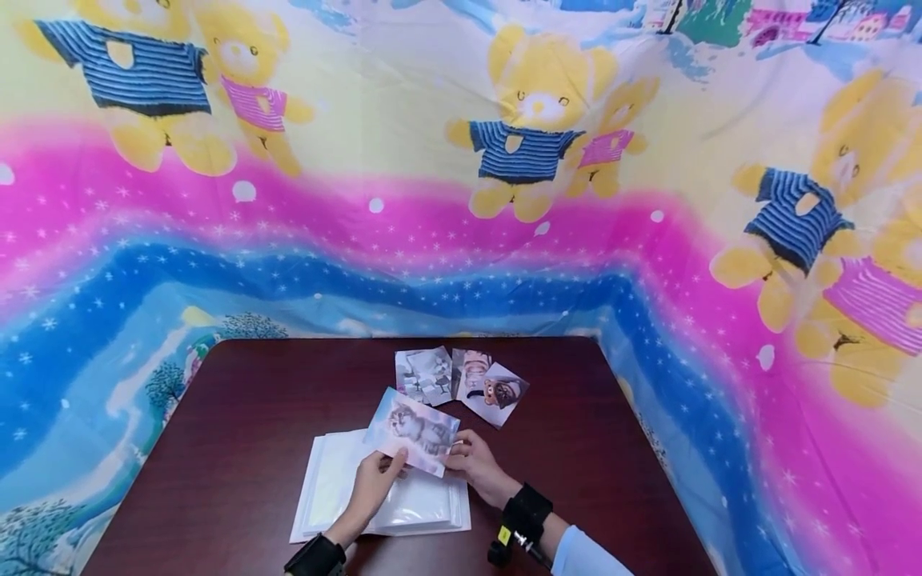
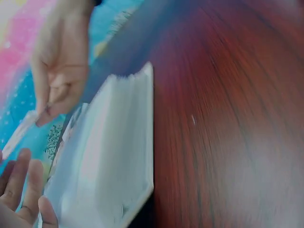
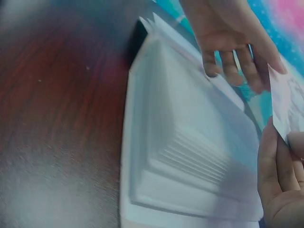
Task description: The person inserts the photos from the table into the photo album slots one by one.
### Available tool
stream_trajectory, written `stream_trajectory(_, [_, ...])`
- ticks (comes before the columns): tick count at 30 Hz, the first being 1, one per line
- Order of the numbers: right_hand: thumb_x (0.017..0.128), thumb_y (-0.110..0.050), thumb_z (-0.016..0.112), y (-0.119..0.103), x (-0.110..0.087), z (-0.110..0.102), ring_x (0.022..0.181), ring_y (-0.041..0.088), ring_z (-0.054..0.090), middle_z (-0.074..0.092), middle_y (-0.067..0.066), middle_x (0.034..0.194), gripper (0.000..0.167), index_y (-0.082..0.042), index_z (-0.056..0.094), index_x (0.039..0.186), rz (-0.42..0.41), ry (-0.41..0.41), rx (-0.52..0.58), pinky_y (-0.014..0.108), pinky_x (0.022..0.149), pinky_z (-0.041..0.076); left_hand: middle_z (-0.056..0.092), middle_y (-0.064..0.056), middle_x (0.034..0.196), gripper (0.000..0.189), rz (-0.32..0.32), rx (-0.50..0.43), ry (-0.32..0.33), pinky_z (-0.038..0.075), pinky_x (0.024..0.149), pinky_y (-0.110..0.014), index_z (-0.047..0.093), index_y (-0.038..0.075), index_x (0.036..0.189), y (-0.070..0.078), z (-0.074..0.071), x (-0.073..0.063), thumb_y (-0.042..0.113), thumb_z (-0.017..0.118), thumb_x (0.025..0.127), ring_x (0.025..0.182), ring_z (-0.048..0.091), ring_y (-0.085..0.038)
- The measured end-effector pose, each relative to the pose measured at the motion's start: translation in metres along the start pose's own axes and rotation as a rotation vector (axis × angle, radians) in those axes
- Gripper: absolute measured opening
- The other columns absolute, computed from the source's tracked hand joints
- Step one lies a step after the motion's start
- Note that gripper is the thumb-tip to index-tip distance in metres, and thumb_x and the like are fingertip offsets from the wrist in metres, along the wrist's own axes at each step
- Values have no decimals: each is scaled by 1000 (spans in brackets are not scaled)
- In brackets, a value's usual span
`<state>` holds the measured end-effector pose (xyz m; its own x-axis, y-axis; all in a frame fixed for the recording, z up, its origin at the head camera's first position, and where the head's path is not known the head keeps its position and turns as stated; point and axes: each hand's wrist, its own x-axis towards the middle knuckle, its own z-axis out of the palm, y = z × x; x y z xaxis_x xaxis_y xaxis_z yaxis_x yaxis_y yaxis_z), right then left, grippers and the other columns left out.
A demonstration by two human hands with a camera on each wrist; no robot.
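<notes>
A photo print of a grey kitten (image 1: 418, 432) is held between both hands above an open photo album (image 1: 331, 480). My left hand (image 1: 374, 486) pinches its lower left edge, with the thumb on top of the picture. At the right edge, my right hand (image 1: 481, 470) grips it between thumb and fingers. The right wrist view has the photo (image 3: 285, 97) tilted, seen partly from the side, with the left hand (image 3: 228, 33) at its upper corner. Clear sleeve pages of the album (image 3: 199, 114) lie spread below.
Behind the album, several other prints lie on the dark wooden table (image 1: 238, 448): a greyish picture (image 1: 425, 376) at left and a print of a dog in a bear hat (image 1: 497, 392) at right. A bear-patterned cloth (image 1: 403, 224) hangs around the table.
</notes>
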<state>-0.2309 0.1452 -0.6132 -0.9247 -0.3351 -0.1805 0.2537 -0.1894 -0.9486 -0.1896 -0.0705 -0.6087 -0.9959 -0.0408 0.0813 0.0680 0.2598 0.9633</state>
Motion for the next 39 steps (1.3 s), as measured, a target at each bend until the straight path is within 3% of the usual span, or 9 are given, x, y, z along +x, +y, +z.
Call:
stream_trajectory(3, [86,5,68,-1,1,1,79,15,65,64,7,88,42,2,40,116,14,-52,-52,34,75,56,70,-12,75,28,-1,-7,10,51,63,-24,65,-5,90,1,-5,0,22,61,99,69,68,-23])
stream_trajectory(9, [89,1,69,-24,18,-11,90,15,63,66,19,109,55,9,38,134,-132,-159,-287,31,81,55,67,-1,68,19,170,160,-51,48,55,-22,66,6,80,5,-23,4,16,66,95,61,64,-14])
stream_trajectory(14, [94,-3,65,-52,38,-9,91,11,62,66,17,106,33,6,57,125,-282,-288,-567,25,80,53,62,6,64,17,337,344,-175,41,48,-21,65,12,79,11,-39,10,18,67,95,55,53,-1])
stream_trajectory(17, [95,-2,64,-64,46,-3,83,15,63,67,18,96,17,5,66,111,-344,-318,-673,27,72,53,59,9,64,15,390,436,-207,39,48,-21,65,15,82,12,-44,15,22,67,95,55,48,1])
stream_trajectory(21, [94,7,59,-78,46,5,76,38,62,63,29,91,13,12,61,106,-381,-260,-643,41,66,56,53,13,59,17,460,633,-131,39,48,-23,65,14,84,8,-46,21,27,73,90,51,46,-1])
stream_trajectory(25, [96,10,53,-81,53,2,80,41,60,57,29,94,13,14,50,109,-360,-119,-519,53,73,56,55,6,69,22,596,824,-79,45,58,-33,67,10,87,0,-44,24,28,80,83,65,55,-14])
stream_trajectory(28, [97,11,50,-70,70,-8,82,33,60,51,19,93,14,14,43,109,-297,-36,-376,59,81,53,63,-8,98,34,728,936,-161,50,75,-43,68,10,104,-6,-38,27,34,80,82,95,60,-27])
stream_trajectory(32, [99,8,49,-58,90,-11,86,40,55,39,7,84,15,8,34,97,-214,35,-253,60,89,50,56,-24,133,54,831,1003,-311,46,95,-53,64,10,124,-13,-28,31,41,77,82,125,51,-40])
stream_trajectory(39, [99,10,47,-51,100,5,86,43,54,37,6,78,22,1,30,88,-210,102,-220,56,88,52,53,-30,134,53,859,1007,-387,43,98,-59,65,9,124,-18,-26,37,44,73,85,126,49,-45])
